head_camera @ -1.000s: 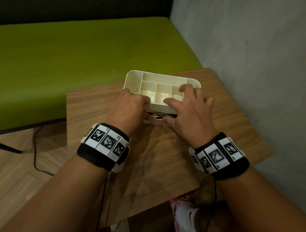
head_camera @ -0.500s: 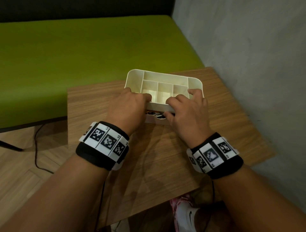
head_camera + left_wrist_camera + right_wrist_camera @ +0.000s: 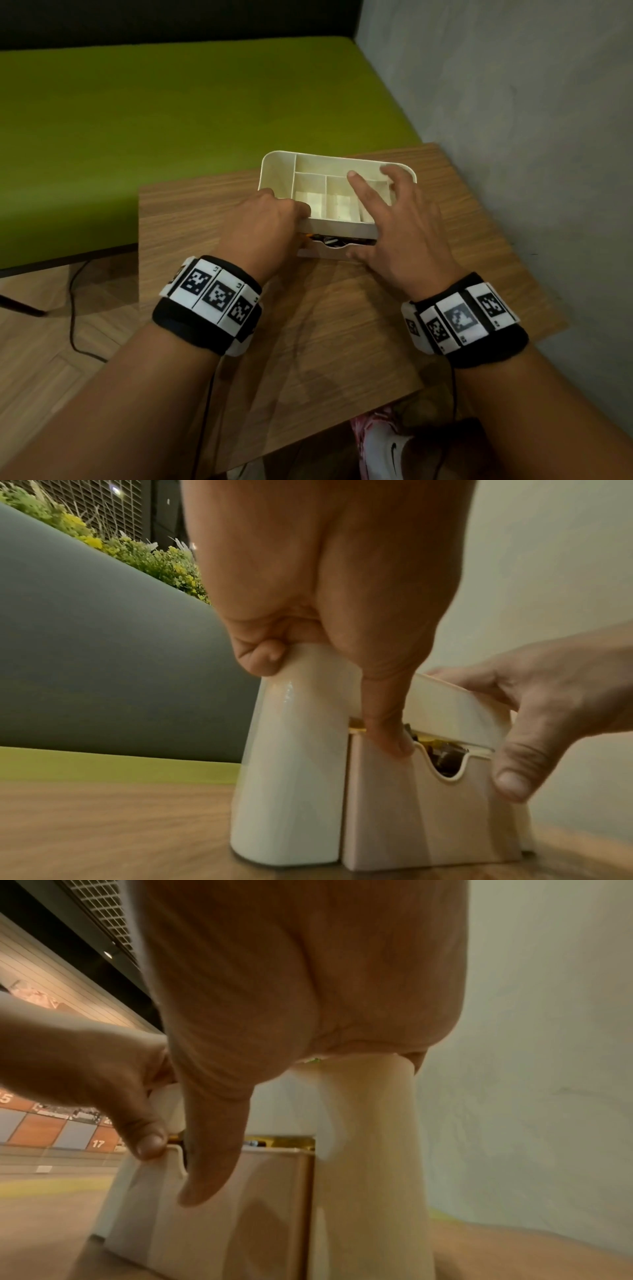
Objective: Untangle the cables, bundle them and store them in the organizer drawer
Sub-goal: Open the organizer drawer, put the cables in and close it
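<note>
At the centre of the head view a cream organizer [image 3: 274, 171] stands on the wooden worktop [image 3: 325, 325], its drawer [image 3: 329, 253] almost pushed in with dark cables [image 3: 445, 753] showing through the front notch. The left hand [image 3: 263, 233] has a narrow grip, fingers curled over the organizer's left corner and thumb on the drawer front. The right hand [image 3: 400, 226] is spread wide, fingers over the top compartments, thumb touching the drawer front.

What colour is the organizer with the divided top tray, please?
The organizer is cream-white; the head view shows it best.
</note>
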